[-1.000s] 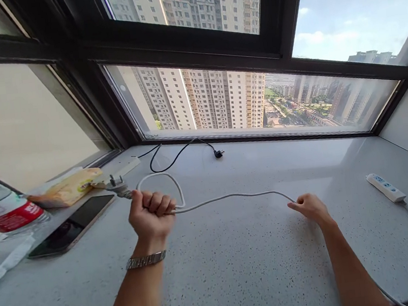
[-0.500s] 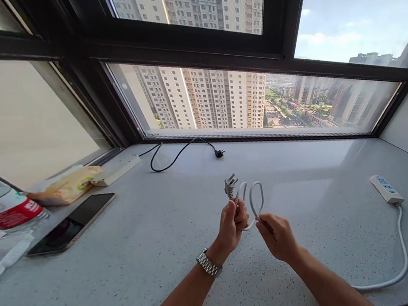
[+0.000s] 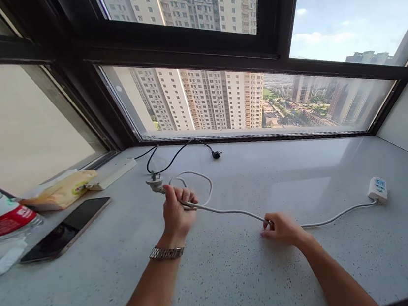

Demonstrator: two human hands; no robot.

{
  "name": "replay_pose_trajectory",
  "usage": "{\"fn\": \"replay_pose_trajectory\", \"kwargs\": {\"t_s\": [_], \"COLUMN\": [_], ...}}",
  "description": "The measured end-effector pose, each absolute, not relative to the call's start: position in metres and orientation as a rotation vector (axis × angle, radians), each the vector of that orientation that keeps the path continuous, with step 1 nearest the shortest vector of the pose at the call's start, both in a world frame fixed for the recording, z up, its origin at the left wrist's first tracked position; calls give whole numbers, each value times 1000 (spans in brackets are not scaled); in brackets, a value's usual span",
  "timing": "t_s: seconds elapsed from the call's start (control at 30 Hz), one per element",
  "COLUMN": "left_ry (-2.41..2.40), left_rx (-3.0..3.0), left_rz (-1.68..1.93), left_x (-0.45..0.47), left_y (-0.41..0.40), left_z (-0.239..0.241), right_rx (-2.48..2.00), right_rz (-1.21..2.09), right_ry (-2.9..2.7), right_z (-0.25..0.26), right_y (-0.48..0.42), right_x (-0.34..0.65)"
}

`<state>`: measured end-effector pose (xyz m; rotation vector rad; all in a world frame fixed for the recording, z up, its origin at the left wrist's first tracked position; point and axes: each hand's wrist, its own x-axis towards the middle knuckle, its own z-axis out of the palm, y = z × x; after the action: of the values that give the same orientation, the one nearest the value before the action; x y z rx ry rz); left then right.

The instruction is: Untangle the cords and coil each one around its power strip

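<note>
My left hand [image 3: 179,210] is closed round a white power cord [image 3: 233,212] just below its plug [image 3: 154,183], whose prongs point up and away. One loop of the cord stands out beyond those fingers. From there the cord stretches right to my right hand [image 3: 282,228], which pinches it low over the counter. Past the right hand, the cord runs on to a white power strip [image 3: 377,189] with blue socket faces, lying at the right.
A black cable with a plug [image 3: 216,155] lies by the window frame. On the left are a phone [image 3: 66,229], a bottle with a red label [image 3: 5,217], a yellow packet [image 3: 60,190] and a long pale box [image 3: 113,174]. Windows rise behind the speckled counter [image 3: 219,280].
My left hand has moved left with the plug, and my hands are farther apart. The cord between them is drawn out. The power strip has turned and shifted slightly left.
</note>
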<state>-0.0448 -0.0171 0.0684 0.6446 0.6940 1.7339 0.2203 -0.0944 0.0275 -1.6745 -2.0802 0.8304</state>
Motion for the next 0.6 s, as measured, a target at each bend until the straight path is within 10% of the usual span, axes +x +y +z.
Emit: {"fn": "replay_pose_trajectory", "kwargs": {"t_s": [0.2, 0.6], "left_ry": [689, 696], "left_rx": [679, 1061], "left_rz": [1869, 1111], "left_x": [-87, 33], "left_y": [-15, -60], "left_z": [73, 35], "right_rx": [-1769, -1230], "right_rz": [1116, 429], "right_ry": [-1857, -1128], "right_z": [21, 10], "right_y": [-78, -78], "right_x": [276, 233]}}
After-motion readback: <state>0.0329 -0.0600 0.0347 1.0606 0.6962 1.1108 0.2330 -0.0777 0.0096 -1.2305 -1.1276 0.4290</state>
